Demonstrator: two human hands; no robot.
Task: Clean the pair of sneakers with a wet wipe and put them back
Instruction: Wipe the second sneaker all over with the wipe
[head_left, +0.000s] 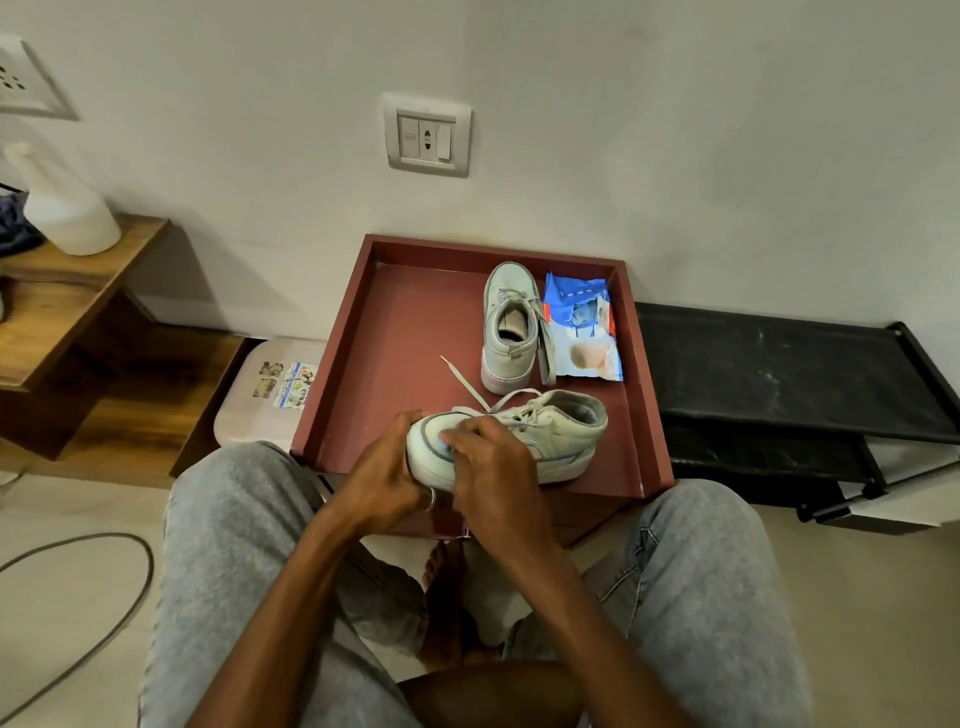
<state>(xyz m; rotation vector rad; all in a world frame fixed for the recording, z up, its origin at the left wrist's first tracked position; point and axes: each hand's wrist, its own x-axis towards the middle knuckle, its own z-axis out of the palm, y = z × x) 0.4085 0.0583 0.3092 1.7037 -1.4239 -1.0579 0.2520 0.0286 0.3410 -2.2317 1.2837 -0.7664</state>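
Note:
A pale green sneaker (545, 441) lies sideways at the front of the dark red tray (400, 332), toe to the left, laces loose. My left hand (387, 480) grips its toe from the left. My right hand (485, 467) presses on top of the toe cap with curled fingers; a bit of pale wipe (445, 441) shows under the fingertips. The second sneaker (510, 325) stands upright further back in the tray, heel towards me. A blue wet-wipe pack (584, 327) lies beside it on the right, touching it.
The tray rests on a low stand between my knees, against a white wall with a socket (427, 136). A black shoe rack (779, 374) is to the right. A wooden shelf with a white spray bottle (65, 208) is at left. A cable (78, 613) runs across the floor.

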